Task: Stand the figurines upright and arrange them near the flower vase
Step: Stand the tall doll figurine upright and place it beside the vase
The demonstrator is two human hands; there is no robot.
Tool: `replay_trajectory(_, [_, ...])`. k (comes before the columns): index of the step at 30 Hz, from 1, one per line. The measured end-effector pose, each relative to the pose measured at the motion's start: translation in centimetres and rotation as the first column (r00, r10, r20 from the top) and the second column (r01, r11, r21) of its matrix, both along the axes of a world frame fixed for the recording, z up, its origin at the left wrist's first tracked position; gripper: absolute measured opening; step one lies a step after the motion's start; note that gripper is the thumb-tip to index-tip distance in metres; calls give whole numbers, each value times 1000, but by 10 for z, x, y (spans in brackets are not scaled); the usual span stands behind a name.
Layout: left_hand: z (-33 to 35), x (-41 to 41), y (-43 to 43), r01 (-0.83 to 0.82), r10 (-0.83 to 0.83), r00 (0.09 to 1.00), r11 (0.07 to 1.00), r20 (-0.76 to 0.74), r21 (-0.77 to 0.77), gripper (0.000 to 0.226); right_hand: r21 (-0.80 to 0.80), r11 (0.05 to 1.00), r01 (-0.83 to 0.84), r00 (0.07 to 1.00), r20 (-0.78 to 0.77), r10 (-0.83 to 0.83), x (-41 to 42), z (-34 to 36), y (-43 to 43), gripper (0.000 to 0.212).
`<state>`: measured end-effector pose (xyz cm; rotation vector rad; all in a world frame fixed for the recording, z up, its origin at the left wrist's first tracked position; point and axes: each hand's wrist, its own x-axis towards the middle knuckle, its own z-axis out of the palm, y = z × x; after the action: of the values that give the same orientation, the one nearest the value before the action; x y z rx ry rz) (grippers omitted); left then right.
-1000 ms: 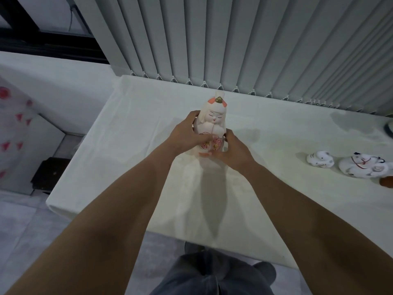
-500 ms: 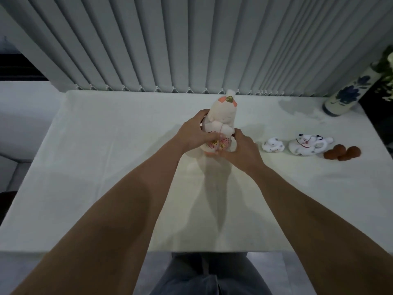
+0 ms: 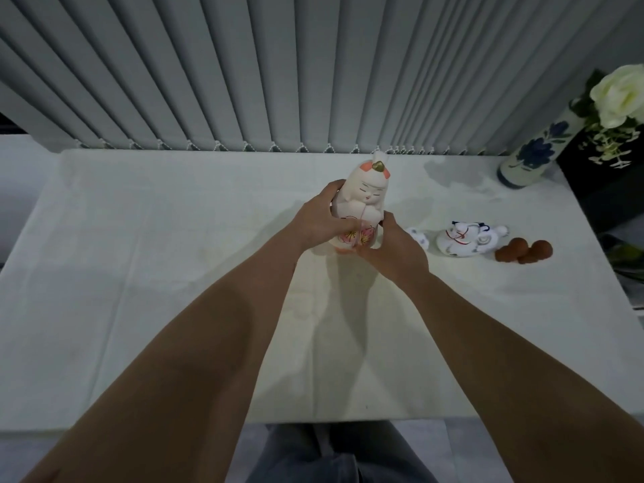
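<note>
A tall white doll figurine (image 3: 366,193) with pink flowers painted on it stands upright at the middle of the table. My left hand (image 3: 319,221) grips its left side and my right hand (image 3: 395,247) holds its lower right. To the right a small white figurine (image 3: 418,236) and a white cat figurine (image 3: 465,238) lie on their sides. A brown figurine (image 3: 524,252) lies beyond them. The blue-flowered vase (image 3: 533,156) with a white rose (image 3: 618,94) stands at the back right.
A white cloth covers the table (image 3: 139,256). Grey vertical blinds (image 3: 278,71) hang right behind its far edge. A dark object (image 3: 606,190) stands beside the vase at the right edge. The table's near edge runs just above my legs.
The view has swung right, bringing the vase and rose into sight. Both hands still hold the doll figurine, which has come closer to the lying figurines.
</note>
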<state>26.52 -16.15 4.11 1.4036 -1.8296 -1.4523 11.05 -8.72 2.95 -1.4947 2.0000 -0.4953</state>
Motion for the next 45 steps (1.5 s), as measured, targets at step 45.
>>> replay_trajectory(45, [-8,-20,-2,-133,135,989,990,54,-41,60,-206,977,-61,991,100,84,-33,4,-26,72])
